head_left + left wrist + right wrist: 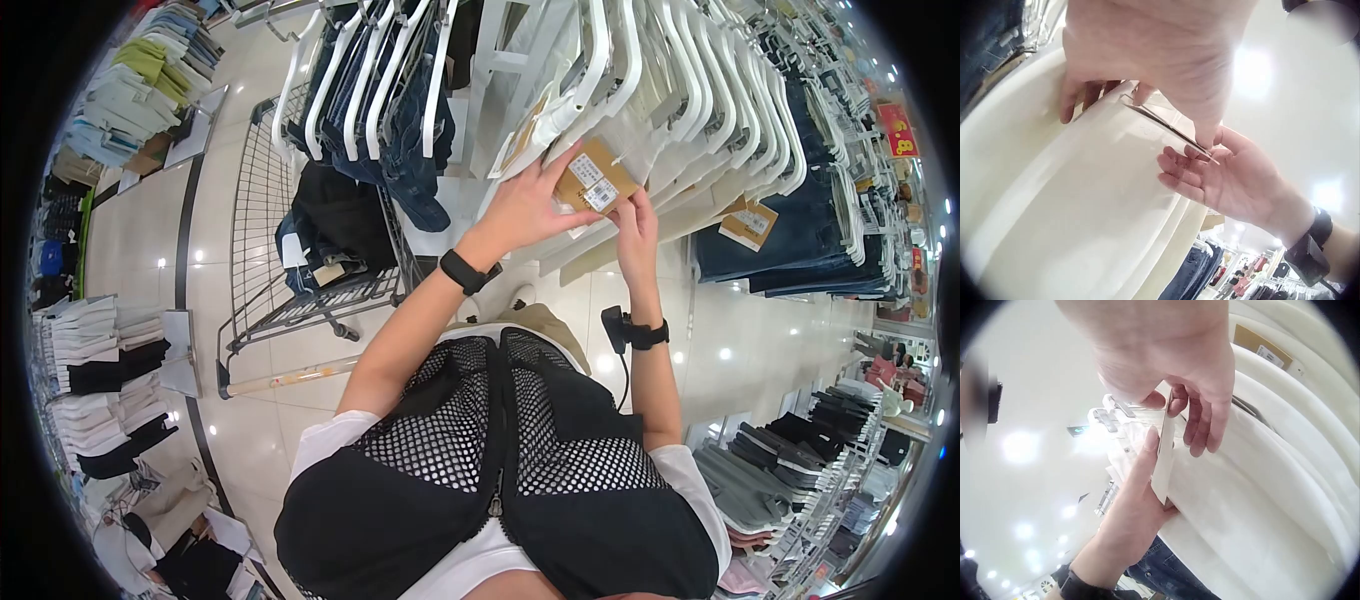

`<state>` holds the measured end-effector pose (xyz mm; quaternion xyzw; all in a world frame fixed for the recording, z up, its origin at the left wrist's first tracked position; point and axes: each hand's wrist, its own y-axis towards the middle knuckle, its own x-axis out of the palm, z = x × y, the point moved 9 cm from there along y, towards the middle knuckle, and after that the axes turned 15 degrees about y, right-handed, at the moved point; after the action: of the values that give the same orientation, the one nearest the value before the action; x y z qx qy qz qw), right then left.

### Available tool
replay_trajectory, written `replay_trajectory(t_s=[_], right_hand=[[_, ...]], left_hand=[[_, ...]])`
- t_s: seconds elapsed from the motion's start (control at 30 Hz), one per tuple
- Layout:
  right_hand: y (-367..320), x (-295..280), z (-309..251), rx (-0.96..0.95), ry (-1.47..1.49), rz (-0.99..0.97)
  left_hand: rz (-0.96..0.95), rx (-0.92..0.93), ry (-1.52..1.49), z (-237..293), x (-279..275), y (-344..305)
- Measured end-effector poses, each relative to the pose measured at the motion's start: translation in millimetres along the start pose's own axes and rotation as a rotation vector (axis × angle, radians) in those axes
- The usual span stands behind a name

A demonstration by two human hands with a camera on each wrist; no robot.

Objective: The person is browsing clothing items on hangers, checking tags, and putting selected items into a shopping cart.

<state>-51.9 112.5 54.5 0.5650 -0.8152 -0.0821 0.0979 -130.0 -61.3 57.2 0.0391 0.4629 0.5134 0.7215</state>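
In the head view a brown cardboard price tag (590,172) with a white barcode label faces up between my two hands. My left hand (522,208) holds it from the left, thumb along its near edge. At the lower right corner, my right hand (635,220) pinches the tag between thumb and fingertips. The left wrist view shows the tag (1166,126) nearly edge-on, beside a white garment (1085,181). Seen from the right wrist, the left thumb lies against the tag (1162,465), and the right hand's other fingers hang loosely beside the white cloth (1235,481).
White hangers (690,80) carry a row of pale garments ahead of me. Dark jeans (400,150) hang to the left, above a wire shopping cart (250,220) with dark clothes in it. Another brown tag (748,222) hangs at the right. Clothing racks (780,460) stand around the tiled floor.
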Motion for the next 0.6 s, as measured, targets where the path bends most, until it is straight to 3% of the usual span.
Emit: replay_trajectory(t_s=[0.07,0.17,0.4,0.6], right_hand=[[-1,-4,6,0.027,0.081,0.038],[-3,-5,15,0.131,0.181,0.058],[-4,3,13,0.111,0.14,0.089],[-4,8,21,0.19,0.14,-0.027]], left_hand=[[-0.135,-0.001,-0.013,-4,8,-1],[-0.073,0.124,0.029,-2,0,-1],[-0.1,0.092,0.002,-1,7,-1],[-0.082,0.096,-0.031,2,9,0]])
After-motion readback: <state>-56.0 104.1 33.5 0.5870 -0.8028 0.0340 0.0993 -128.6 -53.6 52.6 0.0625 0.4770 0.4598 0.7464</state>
